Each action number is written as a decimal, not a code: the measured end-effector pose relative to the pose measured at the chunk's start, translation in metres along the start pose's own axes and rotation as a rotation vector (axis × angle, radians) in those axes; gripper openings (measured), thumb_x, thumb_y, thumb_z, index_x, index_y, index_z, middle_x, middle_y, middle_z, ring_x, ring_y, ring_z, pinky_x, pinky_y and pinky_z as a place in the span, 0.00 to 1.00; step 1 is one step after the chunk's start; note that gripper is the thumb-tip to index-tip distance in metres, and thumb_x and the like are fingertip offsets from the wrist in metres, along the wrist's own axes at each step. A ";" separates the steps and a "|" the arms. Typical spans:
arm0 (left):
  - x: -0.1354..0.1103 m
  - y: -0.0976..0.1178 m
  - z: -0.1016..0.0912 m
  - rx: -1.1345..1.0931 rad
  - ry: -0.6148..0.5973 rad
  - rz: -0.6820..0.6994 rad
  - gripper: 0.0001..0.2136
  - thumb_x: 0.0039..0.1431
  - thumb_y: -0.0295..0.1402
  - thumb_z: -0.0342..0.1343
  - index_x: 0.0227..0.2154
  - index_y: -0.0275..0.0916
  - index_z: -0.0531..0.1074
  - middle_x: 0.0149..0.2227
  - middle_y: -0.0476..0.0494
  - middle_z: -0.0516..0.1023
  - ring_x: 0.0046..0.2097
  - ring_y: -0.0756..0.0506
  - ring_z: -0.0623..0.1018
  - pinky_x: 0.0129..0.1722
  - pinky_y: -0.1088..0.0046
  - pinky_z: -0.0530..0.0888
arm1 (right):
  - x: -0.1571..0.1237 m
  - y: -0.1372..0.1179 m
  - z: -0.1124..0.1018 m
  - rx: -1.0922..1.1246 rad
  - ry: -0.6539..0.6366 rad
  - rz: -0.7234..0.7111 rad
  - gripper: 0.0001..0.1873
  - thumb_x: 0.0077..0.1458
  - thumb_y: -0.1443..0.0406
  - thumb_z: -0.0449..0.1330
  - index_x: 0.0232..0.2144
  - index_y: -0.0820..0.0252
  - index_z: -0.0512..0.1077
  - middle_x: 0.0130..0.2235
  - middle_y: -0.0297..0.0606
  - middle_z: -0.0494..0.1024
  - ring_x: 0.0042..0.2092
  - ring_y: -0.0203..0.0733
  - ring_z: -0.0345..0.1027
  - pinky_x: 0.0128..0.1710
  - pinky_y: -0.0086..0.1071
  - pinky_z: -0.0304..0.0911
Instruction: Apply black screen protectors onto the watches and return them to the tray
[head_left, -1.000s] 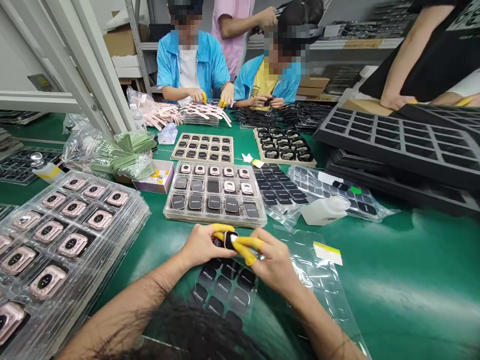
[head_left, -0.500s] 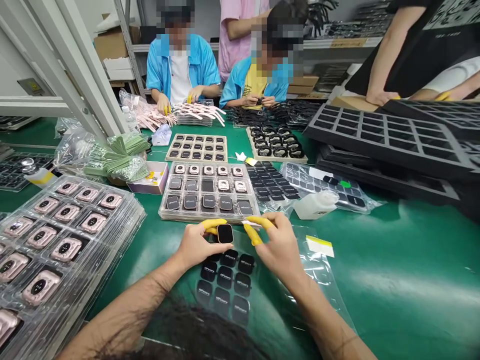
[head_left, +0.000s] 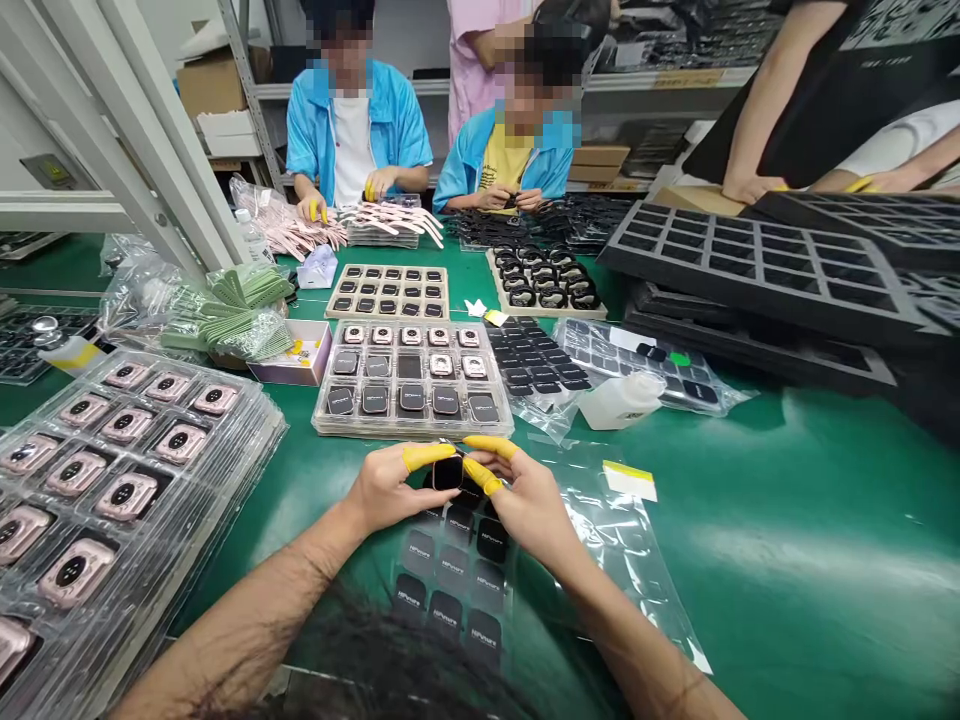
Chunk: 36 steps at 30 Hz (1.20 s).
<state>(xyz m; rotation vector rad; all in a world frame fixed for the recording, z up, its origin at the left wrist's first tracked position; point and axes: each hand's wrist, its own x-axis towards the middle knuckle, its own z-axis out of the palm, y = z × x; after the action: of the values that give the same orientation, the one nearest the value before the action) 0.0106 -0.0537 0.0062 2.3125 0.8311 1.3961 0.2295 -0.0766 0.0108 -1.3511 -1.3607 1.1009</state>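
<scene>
A square black-faced smartwatch (head_left: 448, 472) is held closed between both hands, just above a clear sheet of black printed pads (head_left: 454, 565). The left hand (head_left: 386, 490) grips its left side, one yellow finger cot (head_left: 427, 456) reaching over the top edge; the right hand (head_left: 529, 505) pinches its right side.

White lettering on the black square pads (head_left: 446, 612) on the clear plastic sheet (head_left: 525, 640), reading roughly "HiPware", its last letters blurred. Similar white print on the black pads (head_left: 411, 399) in the clear plastic tray (head_left: 322, 420), too small to read. Dark lettering on the yellow shelf label (head_left: 688, 78), also too blurred to read.
</scene>
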 end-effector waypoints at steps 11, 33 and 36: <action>-0.003 -0.004 0.001 -0.015 -0.080 0.062 0.19 0.57 0.40 0.74 0.50 0.42 0.84 0.44 0.39 0.89 0.48 0.39 0.88 0.52 0.62 0.86 | 0.001 -0.017 0.004 0.113 0.040 0.037 0.26 0.47 0.42 0.74 0.33 0.54 0.77 0.33 0.39 0.83 0.36 0.45 0.77 0.40 0.37 0.74; 0.001 0.007 -0.004 -0.210 -0.235 -0.329 0.27 0.45 0.42 0.80 0.50 0.44 0.85 0.60 0.37 0.82 0.64 0.33 0.79 0.68 0.54 0.74 | 0.002 -0.007 -0.005 -0.078 0.048 -0.025 0.18 0.50 0.53 0.69 0.41 0.54 0.79 0.35 0.40 0.86 0.37 0.47 0.80 0.43 0.42 0.76; 0.000 0.009 -0.003 -0.193 -0.278 -0.303 0.26 0.47 0.41 0.79 0.51 0.45 0.85 0.63 0.38 0.80 0.67 0.32 0.77 0.70 0.53 0.73 | 0.001 -0.011 -0.004 -0.048 0.047 0.021 0.18 0.52 0.52 0.68 0.41 0.54 0.79 0.37 0.41 0.87 0.39 0.49 0.82 0.44 0.42 0.76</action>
<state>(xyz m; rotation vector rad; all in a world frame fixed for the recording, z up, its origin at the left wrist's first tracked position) 0.0109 -0.0607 0.0130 2.0680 0.8724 0.9567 0.2316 -0.0752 0.0220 -1.4198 -1.3492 1.0501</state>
